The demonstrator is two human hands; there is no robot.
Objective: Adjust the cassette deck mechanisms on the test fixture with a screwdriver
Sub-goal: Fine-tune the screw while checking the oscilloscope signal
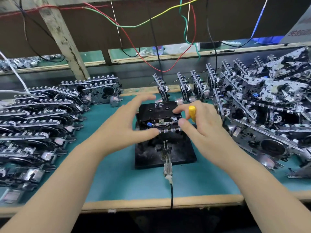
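Green mat [117,179] covers the bench, and at nine o'clock on it many cassette deck mechanisms [38,121] lie in neat rows. Moving right, the person's left hand [124,121] is spread wide, with the fingers long and loose. Its thumb tip touches the front edge of the mechanism in the middle, and its other fingers float just above the back left side. It holds nothing. In the middle sits the black test fixture [168,153], a flat dark block. One cassette deck mechanism [161,125] rests on its far half, at twelve o'clock from the block's middle. A black cassette [159,110] with white letters lies in that mechanism. A metal clip [167,163] with a black cable [171,194] lies on the near edge of the fixture, at six o'clock. Next comes the right hand [200,123]. Its fingers curl round a yellow screwdriver [192,112], and its fingertips press on the right side of the mechanism and cassette. At three o'clock, a big messy pile of mechanisms [262,105] is heaped up.
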